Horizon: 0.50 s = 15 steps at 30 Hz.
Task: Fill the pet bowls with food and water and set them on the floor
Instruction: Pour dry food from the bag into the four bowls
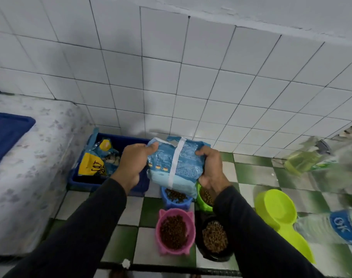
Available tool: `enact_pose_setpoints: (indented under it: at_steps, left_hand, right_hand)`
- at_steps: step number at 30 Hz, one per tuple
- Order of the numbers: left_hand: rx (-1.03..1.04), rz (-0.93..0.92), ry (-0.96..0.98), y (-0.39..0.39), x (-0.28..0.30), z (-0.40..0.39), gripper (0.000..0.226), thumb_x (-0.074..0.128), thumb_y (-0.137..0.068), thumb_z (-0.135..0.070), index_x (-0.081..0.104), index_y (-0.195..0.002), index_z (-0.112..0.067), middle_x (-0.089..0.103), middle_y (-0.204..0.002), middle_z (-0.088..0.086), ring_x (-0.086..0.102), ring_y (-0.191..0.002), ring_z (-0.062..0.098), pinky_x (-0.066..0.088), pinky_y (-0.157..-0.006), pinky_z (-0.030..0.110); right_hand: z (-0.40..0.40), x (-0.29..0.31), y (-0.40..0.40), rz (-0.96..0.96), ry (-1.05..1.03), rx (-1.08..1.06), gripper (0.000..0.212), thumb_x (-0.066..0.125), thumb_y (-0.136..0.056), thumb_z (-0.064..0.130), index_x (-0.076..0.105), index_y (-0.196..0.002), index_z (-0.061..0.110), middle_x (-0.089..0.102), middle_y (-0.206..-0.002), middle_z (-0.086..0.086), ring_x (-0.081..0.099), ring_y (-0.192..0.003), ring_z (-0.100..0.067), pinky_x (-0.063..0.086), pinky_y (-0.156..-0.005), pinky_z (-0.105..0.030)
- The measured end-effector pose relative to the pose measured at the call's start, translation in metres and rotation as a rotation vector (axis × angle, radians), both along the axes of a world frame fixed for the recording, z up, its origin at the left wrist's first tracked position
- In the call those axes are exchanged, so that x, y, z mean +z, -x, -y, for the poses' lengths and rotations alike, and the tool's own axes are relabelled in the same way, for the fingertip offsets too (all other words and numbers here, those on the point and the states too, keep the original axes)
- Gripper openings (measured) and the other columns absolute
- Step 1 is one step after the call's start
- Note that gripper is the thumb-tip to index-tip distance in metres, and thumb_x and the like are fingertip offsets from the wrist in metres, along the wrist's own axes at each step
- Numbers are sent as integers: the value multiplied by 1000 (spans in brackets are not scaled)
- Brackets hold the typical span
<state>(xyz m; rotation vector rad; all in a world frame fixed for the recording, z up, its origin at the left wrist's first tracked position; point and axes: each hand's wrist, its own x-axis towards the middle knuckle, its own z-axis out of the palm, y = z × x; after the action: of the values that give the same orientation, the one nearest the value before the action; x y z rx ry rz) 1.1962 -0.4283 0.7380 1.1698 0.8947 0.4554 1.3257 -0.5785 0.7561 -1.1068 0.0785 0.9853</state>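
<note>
At the bottom centre of the frame, a pink bowl (175,231) and a black bowl (213,237) hold kibble on the checkered floor (147,215). Above them, both hands, left (132,165) and right (211,167), grip a blue food bag (175,165) over the blue bowl (176,197) and green bowl (204,197).

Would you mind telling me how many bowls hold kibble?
4: a blue plastic bowl under the light-blue food bag, a green one beside it, a pink cat-eared one nearer, and a black one alongside. None seems hidden.
</note>
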Motion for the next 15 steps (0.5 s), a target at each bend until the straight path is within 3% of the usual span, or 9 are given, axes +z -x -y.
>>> enact_pose_setpoints:
  at_steps: [3,7,13,15]
  left_hand:
    - [-39,-34,-32,13,2,-21,20,75,-95,-23,71,-81,-9,77,-71,-1,69,-54,6,46,-43,15]
    - [-62,-69,-1,29,6,-49,25,82,-88,-32,72,-92,-9,78,-80,3,68,-62,13,50,-61,29]
    - [-87,-64,-17,46,6,-87,26,87,-82,-28,70,-87,-10,77,-71,0,65,-50,6,47,-43,20]
    - [-101,-58,-11,49,5,-100,26,88,-82,-25,68,-88,-10,77,-69,0,66,-49,6,47,-42,19]
  right_hand:
    - [-19,0,24,-26,-7,0,37,45,-72,10,59,-106,4,62,-89,-16,64,-75,-34,56,-74,-45]
    - [-41,-5,51,-39,-78,-44,43,52,-64,12,61,-105,5,65,-92,-18,67,-78,-35,57,-79,-48]
    - [-71,-13,87,-54,-150,-82,42,56,-65,10,67,-104,2,68,-100,-19,69,-84,-35,56,-86,-49]
    - [-80,-13,96,-36,-160,-63,44,60,-72,10,67,-114,-2,68,-110,-22,67,-95,-39,53,-93,-52]
